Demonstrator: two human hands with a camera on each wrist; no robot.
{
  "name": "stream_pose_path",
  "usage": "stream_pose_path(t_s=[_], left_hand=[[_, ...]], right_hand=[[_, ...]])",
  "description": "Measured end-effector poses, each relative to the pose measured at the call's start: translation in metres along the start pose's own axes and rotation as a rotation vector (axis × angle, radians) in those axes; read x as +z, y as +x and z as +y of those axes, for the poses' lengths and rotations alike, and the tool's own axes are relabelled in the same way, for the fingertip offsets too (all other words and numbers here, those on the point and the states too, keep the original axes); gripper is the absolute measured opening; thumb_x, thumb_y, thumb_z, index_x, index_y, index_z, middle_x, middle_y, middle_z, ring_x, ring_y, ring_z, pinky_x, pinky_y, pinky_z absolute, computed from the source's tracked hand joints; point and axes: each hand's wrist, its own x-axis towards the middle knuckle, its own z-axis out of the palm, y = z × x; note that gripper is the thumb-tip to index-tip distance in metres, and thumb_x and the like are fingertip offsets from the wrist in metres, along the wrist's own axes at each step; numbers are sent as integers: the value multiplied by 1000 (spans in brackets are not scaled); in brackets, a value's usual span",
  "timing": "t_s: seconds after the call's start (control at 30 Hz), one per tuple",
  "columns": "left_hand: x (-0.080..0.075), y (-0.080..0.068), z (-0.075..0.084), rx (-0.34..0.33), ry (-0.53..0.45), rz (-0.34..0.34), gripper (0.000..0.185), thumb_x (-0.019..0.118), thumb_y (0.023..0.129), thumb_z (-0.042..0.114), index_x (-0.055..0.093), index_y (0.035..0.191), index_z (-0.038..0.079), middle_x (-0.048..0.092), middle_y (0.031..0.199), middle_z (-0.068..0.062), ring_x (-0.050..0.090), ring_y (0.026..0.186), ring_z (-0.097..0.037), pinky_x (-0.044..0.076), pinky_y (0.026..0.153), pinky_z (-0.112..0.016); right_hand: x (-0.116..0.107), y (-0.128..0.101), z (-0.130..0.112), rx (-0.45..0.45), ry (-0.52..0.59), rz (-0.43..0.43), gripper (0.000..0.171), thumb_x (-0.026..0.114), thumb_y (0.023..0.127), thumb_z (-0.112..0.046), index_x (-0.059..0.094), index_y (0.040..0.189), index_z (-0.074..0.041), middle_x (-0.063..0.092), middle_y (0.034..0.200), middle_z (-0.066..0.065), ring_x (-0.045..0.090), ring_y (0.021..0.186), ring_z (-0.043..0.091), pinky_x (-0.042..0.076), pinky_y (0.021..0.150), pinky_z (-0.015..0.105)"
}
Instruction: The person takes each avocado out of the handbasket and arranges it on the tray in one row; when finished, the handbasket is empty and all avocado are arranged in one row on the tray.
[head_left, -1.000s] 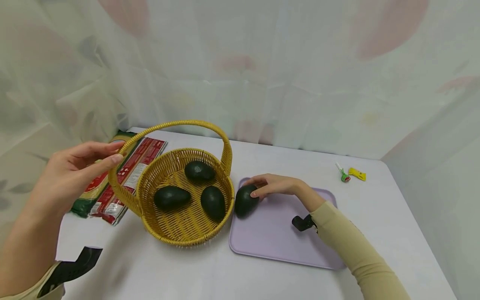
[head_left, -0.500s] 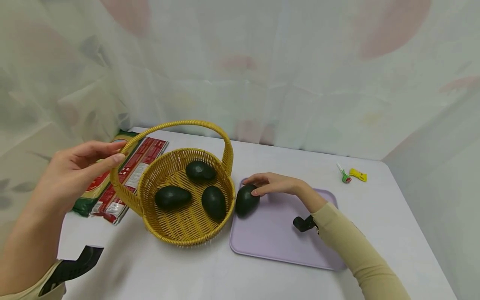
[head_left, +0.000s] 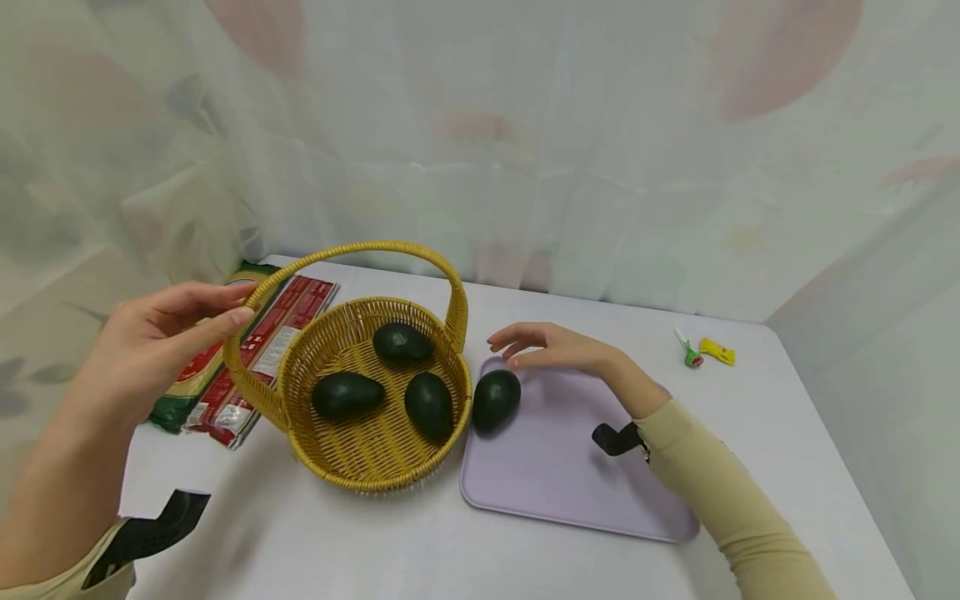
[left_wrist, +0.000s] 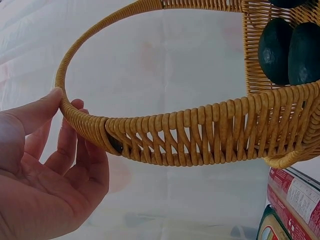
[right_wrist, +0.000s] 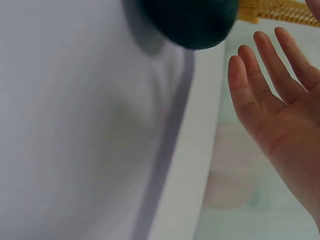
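Note:
My left hand (head_left: 176, 333) pinches the handle of a yellow wicker basket (head_left: 352, 475) between thumb and fingers; the left wrist view shows the thumb (left_wrist: 47, 102) against the woven handle (left_wrist: 87, 122). Three dark green avocados lie inside the basket: one at the left (head_left: 347, 396), one at the back (head_left: 402, 342), one at the right (head_left: 429, 407). Another avocado (head_left: 496, 402) lies on the left end of a lilac tray (head_left: 555, 475), close beside the basket. Just above and behind it is my right hand (head_left: 558, 346), holding nothing, its fingers (right_wrist: 270, 65) extended in the right wrist view.
Red and green printed packets (head_left: 281, 325) lie to the left, partly behind the basket handle. At the back right of the white table (head_left: 360, 550) are a lollipop (head_left: 690, 354) and a small yellow wrapped sweet (head_left: 717, 351). A pale curtain (head_left: 570, 167) hangs behind the table.
My right hand has let go of the avocado on the tray and lifted up and back from it. My left hand stays on the basket handle.

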Motion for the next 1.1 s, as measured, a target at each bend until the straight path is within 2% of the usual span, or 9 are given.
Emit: stream_pose_path(t_s=[0.13,0.2,0.47,0.6,0.7,0.83,1.1], left_hand=[[0,0,0,0,-6,-4,22,65,94,12,70,116,11,65,111,22,57,94,-4,46,69,-12],[0,0,0,-1,-6,-5,23,65,94,12,70,117,12,65,110,21,56,91,-5,45,64,-13],[-1,1,1,-8,1,-9,22,66,94,15,70,116,14,65,109,23,52,87,-8,39,53,-23],[-1,0,1,-10,-4,-9,22,66,94,16,71,115,15,66,107,22,47,77,-10,32,46,-30],[-2,0,2,-13,-5,-9,21,66,94,15,71,115,15,66,108,23,50,79,-8,36,48,-26],[-2,0,2,-13,-8,-13,21,66,94,14,71,115,12,66,110,23,56,91,-5,44,59,-17],[-2,1,2,3,-16,-19,22,66,94,12,71,115,10,67,109,20,58,91,-7,47,65,-15]], right_hand=[[0,2,-14,-27,18,-21,42,65,95,-22,56,136,-22,57,134,0,49,128,33,38,105,42],[2,3,-22,-28,12,-38,42,64,95,-20,55,136,-23,57,134,-2,49,128,31,39,104,42],[12,18,-51,-110,-8,-141,49,64,95,-17,49,141,-8,51,140,9,49,127,29,42,102,37],[18,27,-63,-134,-24,-188,48,65,94,-16,50,140,-9,53,139,3,49,127,30,43,102,35],[23,36,-70,-148,-52,-225,46,65,94,-16,52,139,-14,54,136,-3,49,126,30,42,102,34],[30,47,-77,-148,-66,-287,46,66,94,-18,53,138,-16,55,134,-4,48,126,30,42,102,35],[42,72,-86,-129,-144,-374,47,67,93,-21,53,137,-12,54,135,-5,49,127,25,41,103,32]])
